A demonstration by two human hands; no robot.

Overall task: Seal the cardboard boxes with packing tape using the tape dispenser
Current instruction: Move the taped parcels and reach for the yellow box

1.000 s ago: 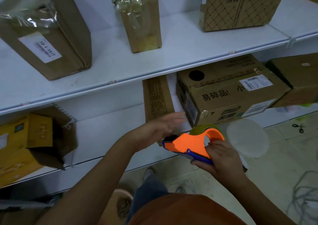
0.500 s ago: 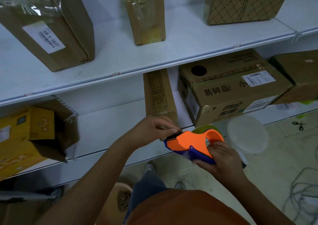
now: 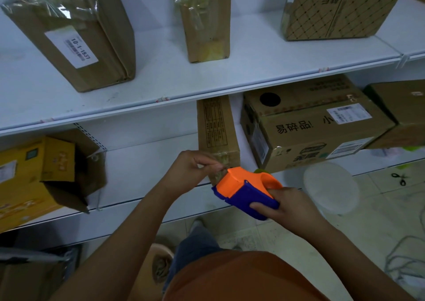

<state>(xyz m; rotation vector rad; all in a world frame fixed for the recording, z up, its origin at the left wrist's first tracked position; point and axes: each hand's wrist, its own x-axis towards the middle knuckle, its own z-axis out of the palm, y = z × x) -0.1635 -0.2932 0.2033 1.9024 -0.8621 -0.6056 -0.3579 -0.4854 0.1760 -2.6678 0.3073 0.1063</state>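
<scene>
Torso: orange top point(image 3: 241, 277), plain, no print visible | Sleeves: none over forearms; both arms bare to frame edge | Left hand point(image 3: 190, 169): no glove, ring or watch seen | Right hand point(image 3: 289, 206): likewise ungloved | Legs: blue-grey trousers point(image 3: 195, 245) | Feet: light shoe point(image 3: 197, 223), detail blurred
</scene>
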